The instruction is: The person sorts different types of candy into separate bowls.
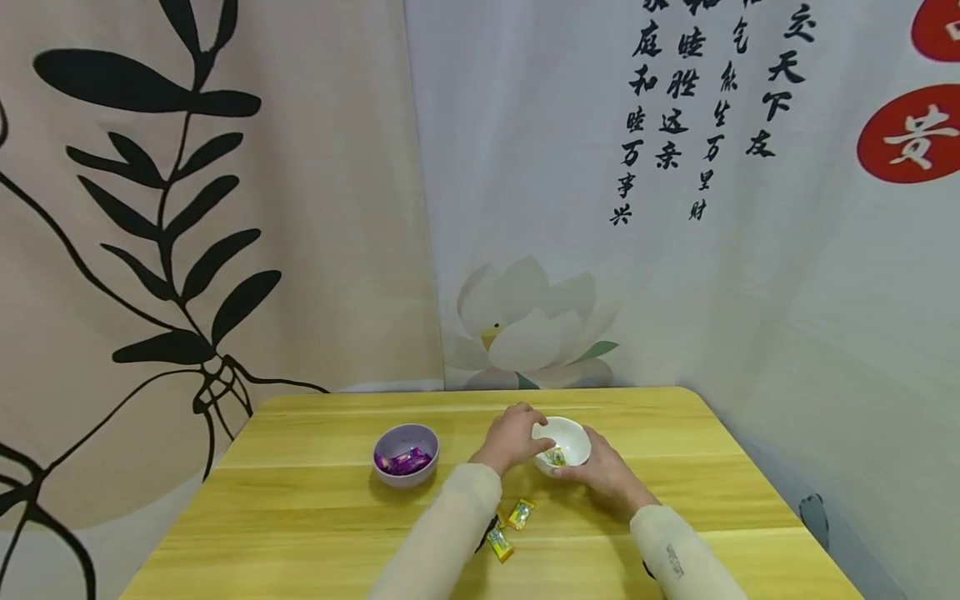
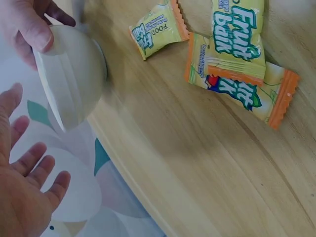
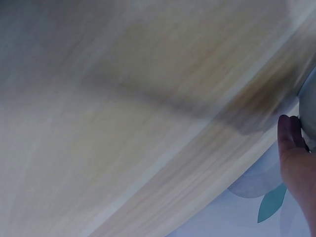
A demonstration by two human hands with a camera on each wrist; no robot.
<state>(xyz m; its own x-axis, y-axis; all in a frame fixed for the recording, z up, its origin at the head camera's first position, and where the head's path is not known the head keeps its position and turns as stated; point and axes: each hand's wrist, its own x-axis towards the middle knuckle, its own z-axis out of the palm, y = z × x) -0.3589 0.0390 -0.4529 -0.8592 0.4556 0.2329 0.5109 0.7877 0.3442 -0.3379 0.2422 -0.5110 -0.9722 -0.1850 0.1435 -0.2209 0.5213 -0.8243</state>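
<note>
Either side of white bowl [image 1: 575, 439]: hands [image 1: 513, 439] [image 1: 606, 475]

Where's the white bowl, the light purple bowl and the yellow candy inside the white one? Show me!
White bowl [image 2: 76, 79]: left wrist view, on its outer wall.
Light purple bowl [image 1: 406, 436]: head view, on its bare inside wall.
Yellow candy [image 1: 556, 456] inside the white bowl: head view, on its wrapper.

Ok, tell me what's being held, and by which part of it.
The right hand holds the round white bowl by its outer side wall; the left hand holds nothing.
</note>
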